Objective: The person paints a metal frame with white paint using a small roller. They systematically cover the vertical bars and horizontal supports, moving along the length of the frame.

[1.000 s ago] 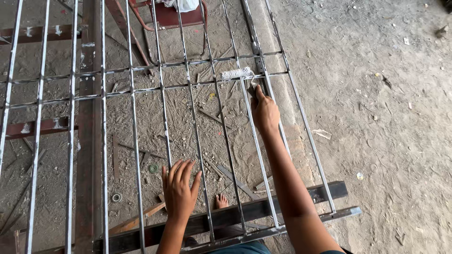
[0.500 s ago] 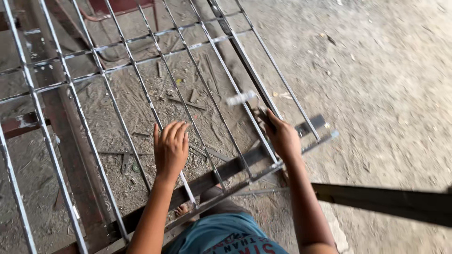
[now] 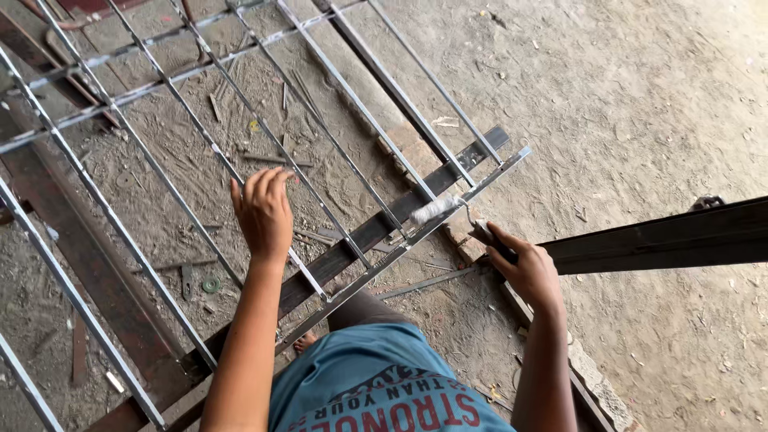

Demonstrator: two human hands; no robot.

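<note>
- A small paint roller (image 3: 436, 210) with a pale, silver-grey sleeve lies against the near end rail of a metal grille (image 3: 160, 172), near that rail's right-hand corner.
- Its thin wire frame bends back to a dark handle, which sits in the right hand (image 3: 524, 268).
- The grille is a frame of thin, silvery square bars running diagonally from near to far left, crossed by two bars at the far side.
- It rests over a dark steel beam (image 3: 376, 228) and dusty ground (image 3: 640, 104) littered with metal scraps and a washer (image 3: 211, 285).
- The right hand is closed around the roller handle, arm reaching forward at the right.
- The left hand (image 3: 262, 212) is open, fingers together and raised, palm down on one grille bar near the middle.
- A dark flat steel bar (image 3: 664, 236) enters from the right edge, just beside the right hand.
</note>
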